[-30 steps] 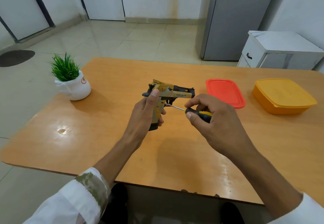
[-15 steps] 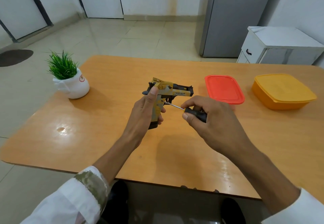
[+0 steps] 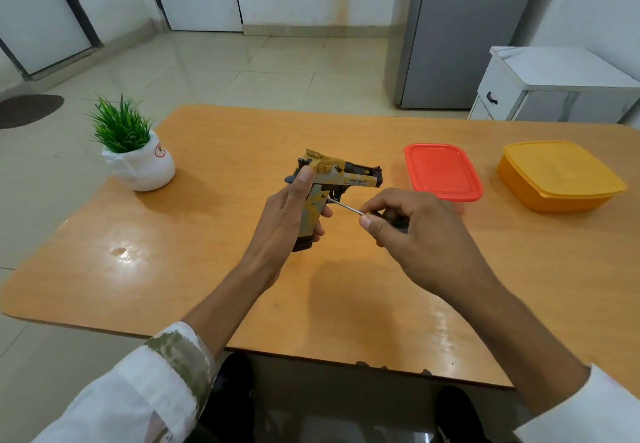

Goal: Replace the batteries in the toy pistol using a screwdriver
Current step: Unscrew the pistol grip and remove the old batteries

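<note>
My left hand [image 3: 282, 224] grips the toy pistol [image 3: 323, 193] upright by its grip, steadying the screw. My right hand [image 3: 412, 231] pinches the screwdriver [image 3: 346, 206], tip seated there.

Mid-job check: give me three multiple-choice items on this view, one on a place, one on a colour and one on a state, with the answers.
1. Where is the tip of the screwdriver?
A. On the table
B. Against the side of the toy pistol, at the top of its grip
C. In the plant pot

2. What colour is the lidded box nearest the toy pistol?
A. Red
B. Blue
C. Green

3. What is the left hand doing?
A. Lying flat on the table
B. Holding the plant pot
C. Gripping the toy pistol by its grip

Answers:
1 B: the shaft runs from the right hand to the side of the grip.
2 A: the lidded box just right of the muzzle is red.
3 C: its fingers wrap the grip, with the thumb up the rear.
</note>
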